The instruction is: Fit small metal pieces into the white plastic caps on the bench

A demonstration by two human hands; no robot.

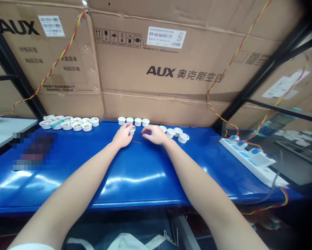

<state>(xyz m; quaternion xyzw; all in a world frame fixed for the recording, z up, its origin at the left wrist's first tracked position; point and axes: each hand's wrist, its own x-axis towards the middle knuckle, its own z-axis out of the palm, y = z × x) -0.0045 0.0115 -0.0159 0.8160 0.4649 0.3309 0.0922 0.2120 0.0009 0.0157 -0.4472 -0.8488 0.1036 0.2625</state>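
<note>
Across the blue tabletop [145, 198], small dark pieces [137, 142] are scattered, too tiny to count. Just beyond, one cup [132, 131] is gripped by the left hand [122, 136]; whether anything is pinched by the curled right hand [156, 134] cannot be told. Other cups [183, 139] are grouped: four right, four behind, about eleven left, backed by cardboard [171, 97].

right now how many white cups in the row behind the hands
4 cups: two behind the left hand, one behind the gap, one behind the right hand; hands may hide others.
</note>
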